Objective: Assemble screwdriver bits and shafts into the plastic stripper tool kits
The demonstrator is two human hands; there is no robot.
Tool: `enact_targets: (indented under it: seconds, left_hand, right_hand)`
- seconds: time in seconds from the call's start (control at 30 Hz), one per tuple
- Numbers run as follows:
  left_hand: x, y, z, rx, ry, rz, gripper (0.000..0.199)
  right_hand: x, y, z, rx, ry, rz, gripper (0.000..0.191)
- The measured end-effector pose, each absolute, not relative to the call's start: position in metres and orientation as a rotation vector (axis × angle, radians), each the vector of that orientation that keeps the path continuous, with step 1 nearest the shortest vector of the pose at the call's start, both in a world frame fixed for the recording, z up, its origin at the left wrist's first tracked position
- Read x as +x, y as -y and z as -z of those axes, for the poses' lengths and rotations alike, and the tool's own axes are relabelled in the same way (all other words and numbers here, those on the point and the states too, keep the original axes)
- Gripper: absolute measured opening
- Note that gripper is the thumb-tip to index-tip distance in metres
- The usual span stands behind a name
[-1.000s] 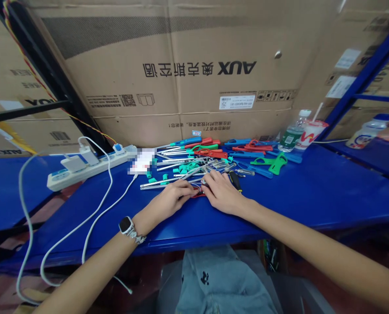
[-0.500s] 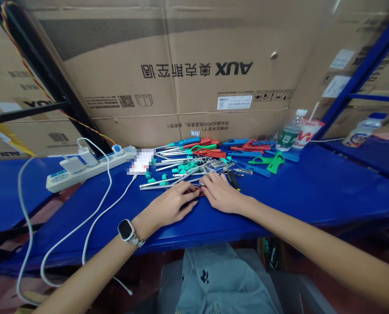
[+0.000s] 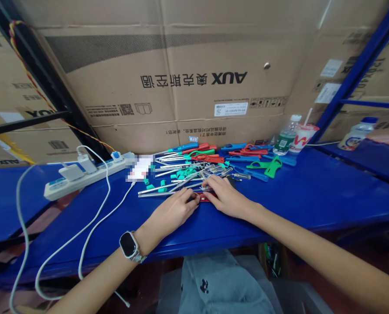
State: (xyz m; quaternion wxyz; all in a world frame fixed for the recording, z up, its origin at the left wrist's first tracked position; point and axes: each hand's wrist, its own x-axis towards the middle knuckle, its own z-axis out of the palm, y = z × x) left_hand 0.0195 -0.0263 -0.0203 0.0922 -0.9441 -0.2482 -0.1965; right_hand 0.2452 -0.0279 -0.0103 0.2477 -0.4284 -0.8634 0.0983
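Note:
A small red plastic piece [image 3: 206, 198] lies on the blue tabletop between my hands, partly covered by fingers. The fingertips of my left hand [image 3: 176, 208] are closed on its left end. Above it bends my right hand [image 3: 229, 197], thumb and fingers closed around something small that I cannot make out. Just beyond my fingers lie metal tubes [image 3: 158, 195], loose teal caps [image 3: 183, 173] and several clear-bodied parts [image 3: 242, 175]. Red handles [image 3: 210, 158], blue handles [image 3: 243, 159] and green handles [image 3: 273, 166] are heaped behind them.
A white power strip [image 3: 90, 172] with plugs and trailing cables [image 3: 108, 183] is on the left. At the back right stand a green-labelled water bottle [image 3: 285, 137], a drink cup [image 3: 302, 137] and a blue-capped bottle [image 3: 361, 133]. Large cardboard [image 3: 122, 65] walls the back.
My right hand's fingers have lifted and spread slightly, so more of the red plastic piece shows. My left hand keeps about the same place. The camera view has shifted a little.

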Motion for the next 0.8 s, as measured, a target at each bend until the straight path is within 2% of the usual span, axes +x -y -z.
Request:
enact_targets:
  seconds: [0.27,0.37,0.47,0.63,0.8]
  left_hand:
    - [0.021,0.031,0.012,-2.771,0.759,0.702,0.028]
    - [0.025,0.024,0.005,-2.754,0.880,0.810,0.024]
    - [0.030,0.013,0.000,-2.858,1.003,0.773,0.025]
    - [0.032,-0.002,0.005,-2.996,1.013,0.840,0.012]
    - [0.028,0.003,0.012,-2.873,0.844,0.877,0.019]
  right_hand:
    - [0.251,0.036,0.013,-1.165,2.246,-0.289,0.004]
    - [0.249,0.034,0.015,-1.161,2.216,-0.304,0.005]
    - [0.249,0.032,0.017,-1.121,2.174,-0.339,0.007]
    - [0.249,0.030,0.021,-1.064,2.105,-0.440,0.012]
    - [0.250,0.031,0.022,-1.090,2.033,-0.503,0.015]
